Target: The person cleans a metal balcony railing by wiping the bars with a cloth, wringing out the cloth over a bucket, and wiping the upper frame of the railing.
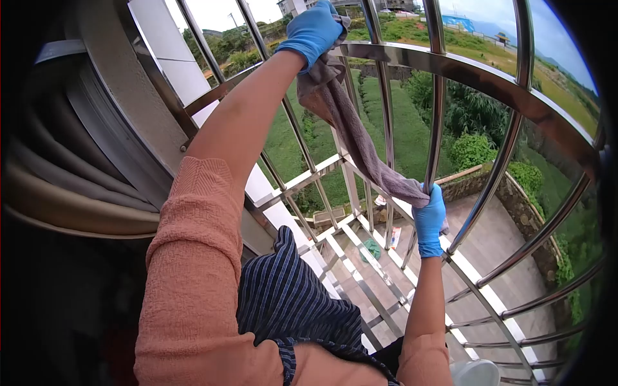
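A long grey-purple cloth [357, 138] stretches slantwise between my two hands, in front of the shiny metal bars [438, 138]. At the top, my left hand [313, 33], in a blue glove, is closed on the cloth's upper end near the upper rail [457, 66]. Lower and to the right, my right hand [430, 220], also blue-gloved, is wrapped round the cloth's other end next to an upright bar. A short tail of cloth shows past the right hand. Part of the cloth behind the left hand is hidden.
Lower crossbars [360, 264] form a ledge below the hands, with a green bag [370, 250] near them. At the bottom right is a white bucket [475, 373]. A window frame [109, 122] and curtain [71, 186] stand at the left. Beyond the bars lies a walled paved yard.
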Motion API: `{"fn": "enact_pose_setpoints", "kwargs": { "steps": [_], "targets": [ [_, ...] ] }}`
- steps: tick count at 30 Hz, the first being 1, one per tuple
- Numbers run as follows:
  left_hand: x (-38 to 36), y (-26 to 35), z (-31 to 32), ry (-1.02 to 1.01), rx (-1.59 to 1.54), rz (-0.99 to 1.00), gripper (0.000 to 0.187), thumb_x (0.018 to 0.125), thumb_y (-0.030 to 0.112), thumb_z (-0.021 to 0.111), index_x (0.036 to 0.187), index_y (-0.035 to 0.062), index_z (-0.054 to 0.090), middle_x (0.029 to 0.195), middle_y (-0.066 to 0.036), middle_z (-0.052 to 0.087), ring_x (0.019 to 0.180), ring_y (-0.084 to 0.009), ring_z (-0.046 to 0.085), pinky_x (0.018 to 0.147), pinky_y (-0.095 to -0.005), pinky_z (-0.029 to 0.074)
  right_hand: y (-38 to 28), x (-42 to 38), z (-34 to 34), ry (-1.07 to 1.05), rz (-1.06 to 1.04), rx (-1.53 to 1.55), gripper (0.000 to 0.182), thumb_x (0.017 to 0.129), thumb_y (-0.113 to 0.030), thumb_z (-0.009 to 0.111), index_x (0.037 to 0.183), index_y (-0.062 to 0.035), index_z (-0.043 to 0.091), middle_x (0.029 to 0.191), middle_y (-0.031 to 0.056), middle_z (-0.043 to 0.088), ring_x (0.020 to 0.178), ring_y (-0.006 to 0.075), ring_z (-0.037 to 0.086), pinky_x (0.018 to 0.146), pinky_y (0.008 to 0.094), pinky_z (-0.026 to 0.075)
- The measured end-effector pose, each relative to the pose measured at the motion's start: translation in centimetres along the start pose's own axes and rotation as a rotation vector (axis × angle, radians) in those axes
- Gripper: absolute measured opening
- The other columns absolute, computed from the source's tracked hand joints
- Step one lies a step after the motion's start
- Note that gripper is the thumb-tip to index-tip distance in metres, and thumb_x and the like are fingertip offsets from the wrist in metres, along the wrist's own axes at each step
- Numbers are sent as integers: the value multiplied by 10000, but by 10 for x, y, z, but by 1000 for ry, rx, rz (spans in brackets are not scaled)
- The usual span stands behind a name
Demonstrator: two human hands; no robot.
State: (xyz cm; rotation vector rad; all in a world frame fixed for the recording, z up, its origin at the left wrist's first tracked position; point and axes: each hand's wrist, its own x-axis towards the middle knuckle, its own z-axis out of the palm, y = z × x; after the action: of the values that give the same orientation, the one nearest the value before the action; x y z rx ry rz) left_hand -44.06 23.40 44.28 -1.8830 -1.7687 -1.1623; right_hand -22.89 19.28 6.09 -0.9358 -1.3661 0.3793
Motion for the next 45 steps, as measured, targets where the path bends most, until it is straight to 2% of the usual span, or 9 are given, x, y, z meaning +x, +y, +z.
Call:
{"fn": "enact_pose_setpoints", "kwargs": {
  "steps": [2,8,11,15,27,32,39,43,45],
  "targets": [
    [19,-6,23,60,504,350,293,810,235,544,1037,56,587,923,-166,658,853,-355,644,738,-455,518,7,-1,-1,8,-32,-55,263,776,-151,706,977,-63,561,813,139,622,706,286,615,636,341,488],
    [51,-1,50,-259,1008,347,272,837,243,499,979,86,670,937,-156,671,847,-324,657,740,-407,519,5,-2,-3,33,-117,-14,206,770,-103,678,934,-61,561,803,148,609,707,317,613,616,371,482],
    [28,0,35,-304,797,420,232,852,225,536,991,89,662,713,-109,655,662,-218,654,667,-343,513,7,-2,-3,33,-94,-11,211,760,-109,686,925,-61,563,799,145,607,714,317,612,619,372,482],
    [32,-5,34,-274,1004,561,242,883,183,509,1058,237,667,1003,-63,661,899,-270,656,797,-404,522,12,-3,-1,52,-105,-10,254,740,-119,694,949,-67,559,814,148,607,730,327,607,636,379,487],
    [34,25,32,-430,1320,443,252,864,184,516,1068,182,663,1034,-83,669,899,-291,655,755,-415,521,17,-5,0,36,-132,6,285,721,-102,720,940,-42,548,785,149,582,721,325,593,636,373,471],
    [96,-44,81,-20,1080,778,303,845,264,487,990,79,678,947,-145,676,863,-302,661,749,-393,520,15,-5,-3,39,-138,-49,356,681,-70,738,988,-45,559,835,153,602,745,324,603,650,367,485],
    [54,-9,51,-178,996,396,350,868,310,464,1002,62,671,974,-164,670,930,-305,636,802,-397,488,15,-4,-2,34,-104,-3,292,718,-82,713,971,-47,571,816,150,601,720,307,607,636,358,488],
    [46,-35,27,-290,817,613,295,886,298,457,1050,169,666,992,-75,666,893,-256,636,829,-353,484,12,-4,-2,30,-81,31,256,726,-94,715,933,-49,571,790,148,592,699,301,599,621,348,484],
    [42,-40,16,-421,677,361,294,915,299,483,1159,238,637,1021,-58,674,889,-269,655,812,-379,515,6,-3,-3,46,-95,39,239,733,-104,713,916,-50,568,774,143,589,686,300,596,616,349,483]
  ]
}}
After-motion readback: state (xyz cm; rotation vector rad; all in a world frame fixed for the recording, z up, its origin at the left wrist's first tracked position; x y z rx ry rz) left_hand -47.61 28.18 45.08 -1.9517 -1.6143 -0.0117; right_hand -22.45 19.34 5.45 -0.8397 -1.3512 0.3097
